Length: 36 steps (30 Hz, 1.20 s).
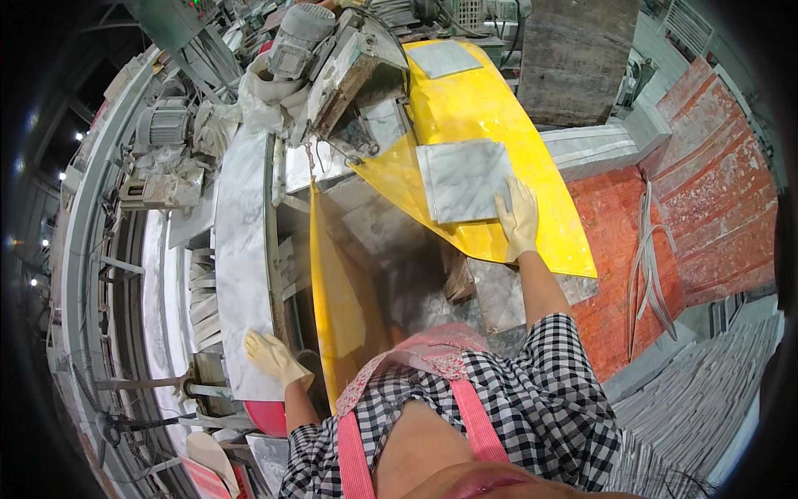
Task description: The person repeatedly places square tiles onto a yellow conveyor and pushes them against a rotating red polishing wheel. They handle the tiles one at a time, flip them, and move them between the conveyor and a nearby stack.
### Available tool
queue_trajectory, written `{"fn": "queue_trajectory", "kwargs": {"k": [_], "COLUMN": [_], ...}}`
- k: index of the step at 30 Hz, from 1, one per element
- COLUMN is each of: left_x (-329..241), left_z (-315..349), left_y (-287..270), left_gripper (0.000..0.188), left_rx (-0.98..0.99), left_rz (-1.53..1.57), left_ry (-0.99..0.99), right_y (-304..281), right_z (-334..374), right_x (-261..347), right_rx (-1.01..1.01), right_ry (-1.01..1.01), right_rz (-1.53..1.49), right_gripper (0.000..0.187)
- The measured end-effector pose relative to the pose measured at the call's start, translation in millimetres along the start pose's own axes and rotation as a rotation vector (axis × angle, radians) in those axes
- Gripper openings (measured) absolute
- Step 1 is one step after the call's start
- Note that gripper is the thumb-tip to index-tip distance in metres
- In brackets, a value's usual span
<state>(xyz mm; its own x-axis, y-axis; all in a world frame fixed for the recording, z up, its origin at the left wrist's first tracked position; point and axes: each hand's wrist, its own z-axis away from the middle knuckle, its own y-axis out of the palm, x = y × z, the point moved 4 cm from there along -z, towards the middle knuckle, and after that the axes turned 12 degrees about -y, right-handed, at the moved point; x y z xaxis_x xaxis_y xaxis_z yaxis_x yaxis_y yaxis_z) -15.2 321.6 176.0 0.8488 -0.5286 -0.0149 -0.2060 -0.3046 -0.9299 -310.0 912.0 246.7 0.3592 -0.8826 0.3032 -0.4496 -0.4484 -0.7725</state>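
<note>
My right hand [519, 218], in a pale cream rubber glove, rests at the right edge of square grey-white marble tiles [465, 179]. Its fingers are stretched out and slightly apart, touching the top tile near its corner. These tiles lie on a bright yellow sheet [557, 220] draped over a surface in front of me. My left hand [276, 358], gloved the same way, lies with fingers extended on the near end of a long grey-white marble slab [243, 249]. Its palm side is hidden.
Motors [299, 37] and dusty machinery stand at the far left. Between my arms, a hanging yellow flap [337, 308] borders a dark recess. Another tile [443, 58] lies farther up the sheet. Straps [648, 258] hang over an orange-red surface [611, 241]; stacked thin slabs [706, 391] stand at right.
</note>
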Motion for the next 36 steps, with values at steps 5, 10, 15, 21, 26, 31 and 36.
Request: {"fn": "queue_trajectory", "kwargs": {"k": [5,10,15,21,26,31,36], "left_x": [-1.5,-1.1,-0.9,-1.5,-2.3,-1.9,0.5], "left_z": [-0.7,-2.1,-1.4,-2.1,-1.0,-0.8,-2.0], "left_y": [-6.0,-3.0,-2.7,-5.3,-7.9,-6.7,-1.2], "left_gripper": [0.047,0.047,0.047,0.046,0.047,0.046,0.044], "left_rx": [0.014,0.031,-0.014,0.045,0.080,0.060,-0.012], "left_rz": [0.071,0.098,0.110,0.156,0.166,0.165,0.142], "left_ry": [0.005,0.002,0.032,0.006,-0.014,-0.014,0.025], "right_y": [1.2,-0.8,-1.3,-0.5,1.3,3.4,2.5], "right_z": [1.1,0.6,0.3,-0.3,0.7,1.2,0.7], "right_x": [0.5,2.8,3.5,4.2,4.1,3.3,5.5], "right_rx": [-0.002,-0.043,-0.041,-0.025,-0.032,-0.027,-0.042], "right_ry": [-0.011,-0.052,-0.050,-0.024,-0.045,-0.052,-0.065], "right_rz": [-0.021,0.017,-0.008,-0.013,0.010,-0.014,0.003], "right_gripper": [0.055,0.051,0.052,0.052,0.052,0.051,0.051]}}
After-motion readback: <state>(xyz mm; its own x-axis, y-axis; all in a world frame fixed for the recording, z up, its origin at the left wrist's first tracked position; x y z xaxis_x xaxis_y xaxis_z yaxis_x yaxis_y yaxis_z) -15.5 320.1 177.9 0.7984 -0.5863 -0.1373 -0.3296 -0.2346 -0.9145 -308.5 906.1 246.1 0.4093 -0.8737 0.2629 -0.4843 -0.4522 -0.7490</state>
